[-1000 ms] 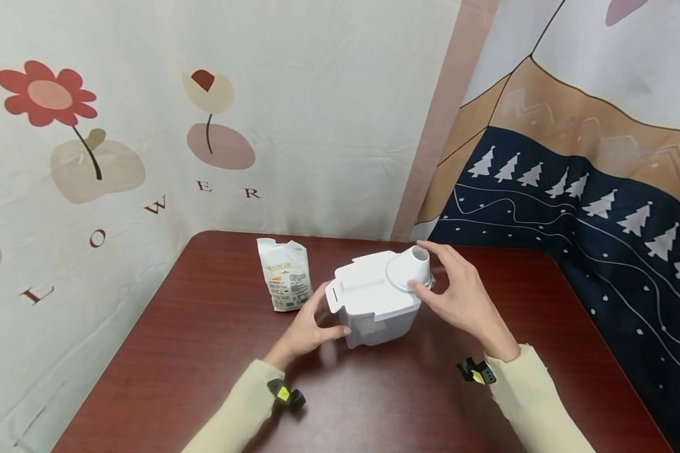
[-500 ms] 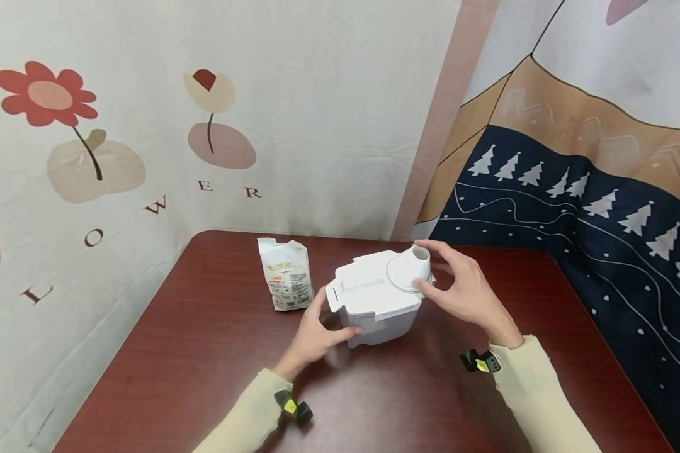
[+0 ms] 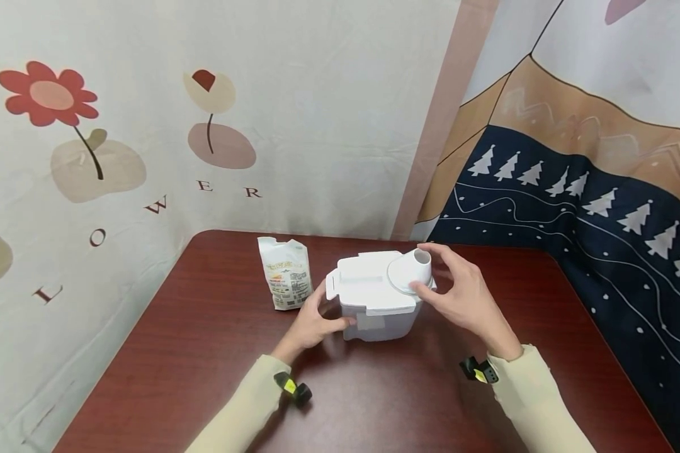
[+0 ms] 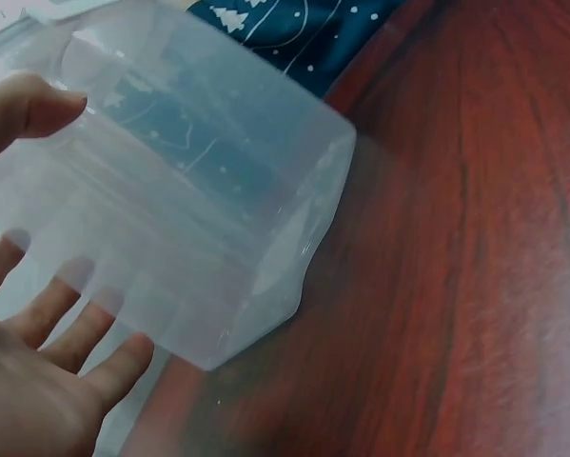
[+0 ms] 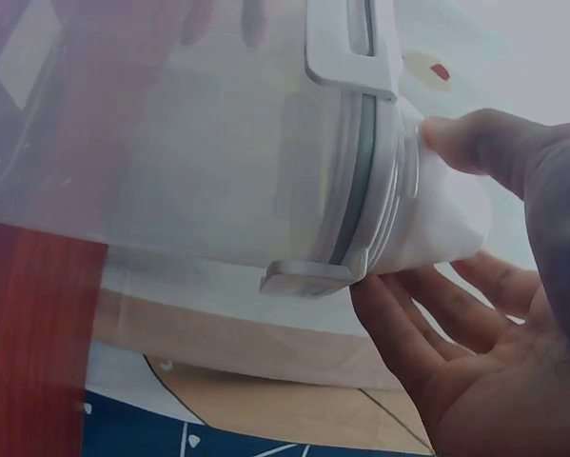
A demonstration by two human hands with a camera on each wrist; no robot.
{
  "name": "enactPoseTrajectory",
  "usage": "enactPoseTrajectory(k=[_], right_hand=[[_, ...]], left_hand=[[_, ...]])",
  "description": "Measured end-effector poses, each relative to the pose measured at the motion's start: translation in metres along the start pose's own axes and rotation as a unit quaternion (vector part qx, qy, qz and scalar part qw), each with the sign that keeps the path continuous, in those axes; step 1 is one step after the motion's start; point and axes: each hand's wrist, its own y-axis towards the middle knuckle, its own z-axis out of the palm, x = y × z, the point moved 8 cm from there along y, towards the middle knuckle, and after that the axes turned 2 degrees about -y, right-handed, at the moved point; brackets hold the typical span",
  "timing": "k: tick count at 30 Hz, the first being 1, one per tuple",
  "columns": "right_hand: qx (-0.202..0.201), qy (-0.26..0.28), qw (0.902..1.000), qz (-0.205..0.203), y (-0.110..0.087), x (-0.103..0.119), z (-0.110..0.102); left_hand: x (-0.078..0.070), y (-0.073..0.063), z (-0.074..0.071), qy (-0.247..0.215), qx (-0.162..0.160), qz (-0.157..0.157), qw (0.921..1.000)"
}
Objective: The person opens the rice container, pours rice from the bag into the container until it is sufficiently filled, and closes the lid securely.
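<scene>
A translucent plastic storage container [image 3: 382,327] with a white clip-on lid [image 3: 362,280] is held between both hands over the table. At its left end my left hand [image 3: 308,324] grips the body, thumb on the near side and fingers spread along the far side, seen through the clear wall in the left wrist view. A white cone-shaped spout [image 3: 421,267] with an open mouth rises from the lid's right end. Around this spout my right hand [image 3: 464,296] curls, thumb on one side and fingers on the other. No contents show through the container walls [image 4: 199,190].
Just behind the left hand, a white printed bag [image 3: 286,277] stands upright on the dark red wooden table [image 3: 204,365]. A flower-print cloth [image 3: 317,126] hangs at the back, and a navy tree-print cloth [image 3: 544,214] covers the right side.
The container's left end has shifted slightly away from me, turning the lid a little. My left hand first slid right along the body, then back a bit. The bag stays put.
</scene>
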Motion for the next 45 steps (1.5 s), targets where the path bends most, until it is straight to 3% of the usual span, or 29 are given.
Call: enactPoseTrajectory(k=[6, 21, 35, 45], right_hand=[[-0.017, -0.015, 0.9997, 0.004, -0.004, 0.006, 0.002], [-0.008, -0.072, 0.9973, -0.009, -0.008, 0.014, -0.001], [-0.014, -0.123, 0.9849, -0.121, -0.013, 0.046, -0.003], [0.032, -0.167, 0.9649, -0.200, -0.015, 0.072, 0.014]], left_hand=[[0.003, 0.004, -0.001, -0.018, 0.016, -0.006, 0.9997], [0.009, 0.003, -0.004, -0.019, 0.005, -0.032, 0.9993], [0.010, 0.008, -0.004, -0.026, 0.016, -0.016, 0.9994], [0.009, 0.009, -0.004, -0.029, 0.018, -0.022, 0.9992]])
